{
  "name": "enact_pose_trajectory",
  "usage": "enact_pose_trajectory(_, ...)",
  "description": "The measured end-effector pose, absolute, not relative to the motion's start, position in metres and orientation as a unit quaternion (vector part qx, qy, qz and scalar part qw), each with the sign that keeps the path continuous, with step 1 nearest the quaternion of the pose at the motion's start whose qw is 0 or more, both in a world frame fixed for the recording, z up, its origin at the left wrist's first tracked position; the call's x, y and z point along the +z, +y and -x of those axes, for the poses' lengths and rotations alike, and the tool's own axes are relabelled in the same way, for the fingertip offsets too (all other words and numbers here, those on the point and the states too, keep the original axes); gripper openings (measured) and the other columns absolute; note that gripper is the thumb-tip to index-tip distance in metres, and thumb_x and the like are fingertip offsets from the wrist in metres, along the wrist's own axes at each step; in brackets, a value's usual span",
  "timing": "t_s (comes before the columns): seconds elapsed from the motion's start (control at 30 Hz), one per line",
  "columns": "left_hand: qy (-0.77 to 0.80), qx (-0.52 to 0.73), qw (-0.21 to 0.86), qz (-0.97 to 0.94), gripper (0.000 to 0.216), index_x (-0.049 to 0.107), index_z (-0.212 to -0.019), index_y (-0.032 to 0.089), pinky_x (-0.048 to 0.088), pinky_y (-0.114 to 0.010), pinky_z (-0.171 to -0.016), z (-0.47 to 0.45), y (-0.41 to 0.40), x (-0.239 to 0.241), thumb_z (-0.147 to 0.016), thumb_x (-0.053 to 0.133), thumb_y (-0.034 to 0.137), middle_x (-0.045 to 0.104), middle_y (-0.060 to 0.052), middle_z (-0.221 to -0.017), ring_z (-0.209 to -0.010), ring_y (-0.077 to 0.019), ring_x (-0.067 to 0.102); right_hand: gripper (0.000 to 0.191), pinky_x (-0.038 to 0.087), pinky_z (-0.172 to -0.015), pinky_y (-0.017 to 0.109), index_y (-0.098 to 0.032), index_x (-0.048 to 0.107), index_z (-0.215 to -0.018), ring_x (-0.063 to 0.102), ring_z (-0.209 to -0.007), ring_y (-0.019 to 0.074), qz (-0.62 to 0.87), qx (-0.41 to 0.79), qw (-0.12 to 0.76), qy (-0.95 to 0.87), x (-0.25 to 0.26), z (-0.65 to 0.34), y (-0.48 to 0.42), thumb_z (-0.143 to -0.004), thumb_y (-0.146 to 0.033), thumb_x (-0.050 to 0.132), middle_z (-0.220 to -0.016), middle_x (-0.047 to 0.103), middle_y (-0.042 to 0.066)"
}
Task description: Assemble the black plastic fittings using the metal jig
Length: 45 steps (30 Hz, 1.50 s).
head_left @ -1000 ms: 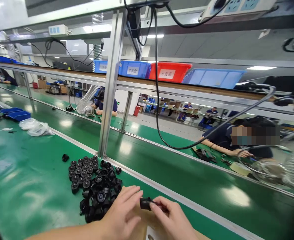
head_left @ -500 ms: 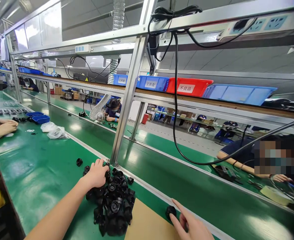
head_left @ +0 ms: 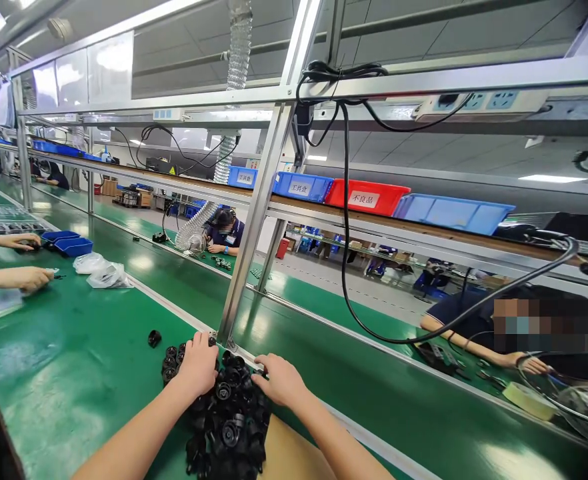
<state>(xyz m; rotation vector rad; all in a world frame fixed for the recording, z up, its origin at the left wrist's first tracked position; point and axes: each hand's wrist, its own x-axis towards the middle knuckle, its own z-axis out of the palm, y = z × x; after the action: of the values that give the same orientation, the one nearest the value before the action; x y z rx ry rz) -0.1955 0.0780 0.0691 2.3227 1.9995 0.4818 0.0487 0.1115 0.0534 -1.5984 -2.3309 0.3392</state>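
Observation:
A heap of black round plastic parts (head_left: 231, 433) lies on the green bench top. My left hand (head_left: 199, 367) reaches over its far left side, fingers curled down around a black part; the fingertips are partly hidden. At the heap's far right edge is my right hand (head_left: 280, 381), thumb and forefinger bent around a black part there. One single black part (head_left: 155, 339) lies apart, left of the heap. Beside the heap, under my right forearm, is a flat brown cardboard piece (head_left: 294, 453).
A metal post (head_left: 249, 267) rises just beyond the heap, with a rail along the bench edge. Farther left are plastic bags (head_left: 107, 272), blue trays (head_left: 74, 245) and a co-worker's hands (head_left: 34, 279). A black cable (head_left: 345, 233) hangs ahead; another person works at right.
My right hand has moved left from the lone black part near the rail to the heap's edge. That part no longer shows by the rail. My left hand stays on the heap.

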Motion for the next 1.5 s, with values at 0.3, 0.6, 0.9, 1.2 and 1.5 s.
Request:
enact_pose_trajectory(0.3,0.587,0.308,0.081,-0.745,0.025,0.061,-0.101,0.02,0.047,-0.041,-0.1,0.189,0.075,0.084,-0.081,0.07,0.007,0.063,-0.011,-0.12,-0.116,-0.0301,0.06,0.063,0.049,-0.064,0.034,-0.026,0.05,-0.15,0.057,-0.066,0.0189,0.552,0.389,0.343,-0.653,0.061,-0.094,0.088,-0.104,-0.064,0.032,-0.083,0.057,0.002)
enact_pose_trajectory(0.6,0.42,0.432,0.391,-0.696,0.037,0.067,-0.121,0.022,0.05,-0.028,-0.07,0.117,0.014,0.078,-0.087,0.077,0.032,0.076,-0.004,-0.104,-0.079,-0.0186,0.064,0.031,0.04,-0.053,0.023,-0.019,0.067,-0.099,0.044,-0.059,0.0099,0.382,0.721,0.506,-0.28,0.079,-0.112,0.032,-0.086,-0.045,0.079,-0.087,0.064,0.006)
enact_pose_trajectory(0.9,0.379,0.497,0.473,-0.621,0.035,0.078,-0.119,0.021,0.058,-0.031,-0.088,0.105,0.009,0.059,-0.085,0.082,0.029,0.077,-0.007,-0.113,-0.098,-0.023,0.071,0.041,0.043,-0.068,0.029,-0.023,0.065,-0.113,0.051,-0.073,0.0139,0.399,0.542,0.485,-0.559,0.085,-0.11,0.015,-0.093,-0.057,0.074,-0.089,0.059,0.0)
enact_pose_trajectory(1.2,0.361,0.503,0.427,-0.659,0.039,0.078,-0.13,0.028,0.057,-0.032,-0.095,0.107,0.013,0.048,-0.091,0.08,0.024,0.074,-0.006,-0.119,-0.109,-0.0246,0.069,0.027,0.055,-0.088,0.039,-0.023,0.064,-0.116,0.063,-0.092,0.0213,0.435,0.345,0.423,-0.716,0.091,-0.107,-0.001,-0.102,-0.046,0.063,-0.114,0.069,0.008)
enact_pose_trajectory(1.5,0.353,0.493,0.39,-0.693,0.041,0.074,-0.135,0.029,0.055,-0.035,-0.098,0.108,0.011,0.055,-0.095,0.074,0.02,0.074,-0.006,-0.125,-0.112,-0.025,0.069,0.018,0.056,-0.088,0.038,-0.024,0.064,-0.114,0.064,-0.092,0.0206,0.416,0.329,0.414,-0.74,0.094,-0.105,-0.003,-0.103,-0.038,0.061,-0.117,0.068,0.008)
